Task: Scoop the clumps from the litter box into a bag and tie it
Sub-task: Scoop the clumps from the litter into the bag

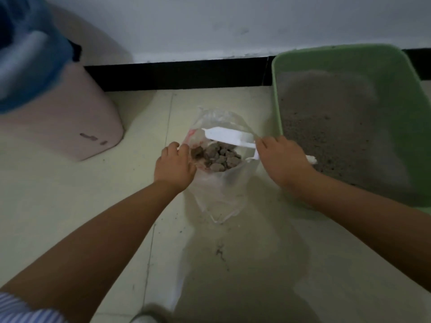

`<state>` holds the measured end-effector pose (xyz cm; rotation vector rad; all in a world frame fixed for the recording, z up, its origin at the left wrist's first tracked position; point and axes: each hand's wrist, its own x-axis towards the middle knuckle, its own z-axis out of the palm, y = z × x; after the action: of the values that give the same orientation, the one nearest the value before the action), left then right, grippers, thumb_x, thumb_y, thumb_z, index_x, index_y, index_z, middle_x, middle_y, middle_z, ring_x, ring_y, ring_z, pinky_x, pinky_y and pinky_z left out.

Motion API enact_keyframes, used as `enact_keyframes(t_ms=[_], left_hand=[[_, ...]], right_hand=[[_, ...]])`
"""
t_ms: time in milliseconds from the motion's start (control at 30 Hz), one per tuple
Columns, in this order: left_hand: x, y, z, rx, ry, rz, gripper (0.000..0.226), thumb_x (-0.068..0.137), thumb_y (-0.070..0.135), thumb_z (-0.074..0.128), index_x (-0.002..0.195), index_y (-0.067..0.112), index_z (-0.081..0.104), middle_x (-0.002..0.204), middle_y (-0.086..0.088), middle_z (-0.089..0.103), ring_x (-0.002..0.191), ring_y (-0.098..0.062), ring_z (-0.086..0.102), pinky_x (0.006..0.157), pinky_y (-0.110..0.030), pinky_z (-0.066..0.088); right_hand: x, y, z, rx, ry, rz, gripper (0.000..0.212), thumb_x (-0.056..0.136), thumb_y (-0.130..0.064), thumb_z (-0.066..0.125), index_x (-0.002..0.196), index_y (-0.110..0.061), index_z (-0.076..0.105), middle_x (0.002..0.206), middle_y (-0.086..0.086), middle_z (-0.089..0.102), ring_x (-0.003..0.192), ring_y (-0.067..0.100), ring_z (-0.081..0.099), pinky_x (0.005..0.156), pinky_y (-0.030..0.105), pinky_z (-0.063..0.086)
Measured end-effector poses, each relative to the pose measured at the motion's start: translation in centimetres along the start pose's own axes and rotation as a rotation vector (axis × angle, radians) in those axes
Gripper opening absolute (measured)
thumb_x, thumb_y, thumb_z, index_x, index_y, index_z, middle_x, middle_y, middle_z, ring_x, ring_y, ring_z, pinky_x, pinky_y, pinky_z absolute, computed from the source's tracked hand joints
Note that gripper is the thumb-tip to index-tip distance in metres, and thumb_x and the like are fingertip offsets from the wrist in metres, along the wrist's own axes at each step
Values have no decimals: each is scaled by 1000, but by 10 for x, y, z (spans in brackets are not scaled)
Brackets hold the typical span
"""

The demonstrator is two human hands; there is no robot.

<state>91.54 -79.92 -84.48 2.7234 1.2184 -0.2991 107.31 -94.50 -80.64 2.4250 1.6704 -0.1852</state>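
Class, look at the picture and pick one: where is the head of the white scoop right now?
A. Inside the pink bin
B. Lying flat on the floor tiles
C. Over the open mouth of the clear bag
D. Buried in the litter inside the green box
C: the right hand holds the white scoop over the open clear bag, above the clumps.
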Motion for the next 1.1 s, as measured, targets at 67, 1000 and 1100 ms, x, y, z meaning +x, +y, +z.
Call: enact_keyframes(t_ms=[67,1000,1100], left_hand=[[2,2,0,-6,22,26,48,93,25,45,136,7,37,140,-15,34,128,-30,34,100,-38,35],[12,81,-24,-182,125,524,49,73,25,35,98,-6,65,102,-25,64,94,-39,63,80,-41,54],[17,115,-20,-139,86,724,46,73,22,37,92,-7,67,92,-24,66,83,-39,66,72,-45,56]], right_hand=[[0,6,-5,25,14,32,43,95,-5,30,137,-5,31,125,16,49,111,33,51,87,39,44],[-98,85,-9,671,123,507,12,90,-7,50,102,-5,54,63,-3,44,65,21,43,49,20,28],[-126,92,-1,565,-102,651,31,94,-17,48,122,-3,50,95,18,63,89,31,58,65,27,37]])
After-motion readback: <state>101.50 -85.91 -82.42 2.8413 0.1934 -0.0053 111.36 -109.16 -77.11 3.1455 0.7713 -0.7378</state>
